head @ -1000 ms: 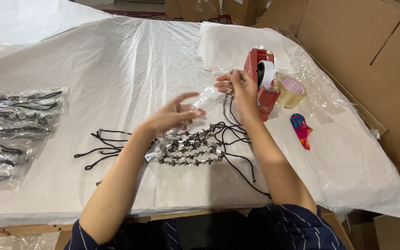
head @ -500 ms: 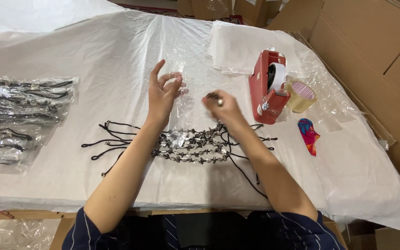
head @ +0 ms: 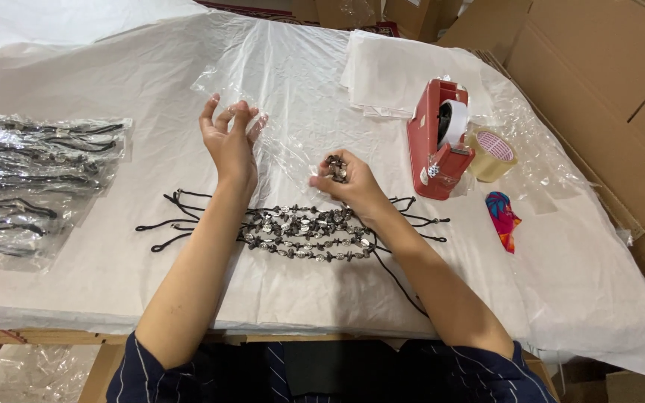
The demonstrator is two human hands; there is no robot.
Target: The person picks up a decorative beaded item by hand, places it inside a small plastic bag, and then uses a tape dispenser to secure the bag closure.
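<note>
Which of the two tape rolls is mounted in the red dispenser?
The white roll sits upright in the red dispenser. The tan roll lies loose on the table beside it, in no holder.

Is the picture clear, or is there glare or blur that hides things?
Head view: even, soft light, faint shadows under the arms. The left hand and right hand look sharp, no motion blur. The clear bag between them shows mostly by its glints. The bagged necklaces on the left glare. Table edges bow slightly, wide-lens distortion.
</note>
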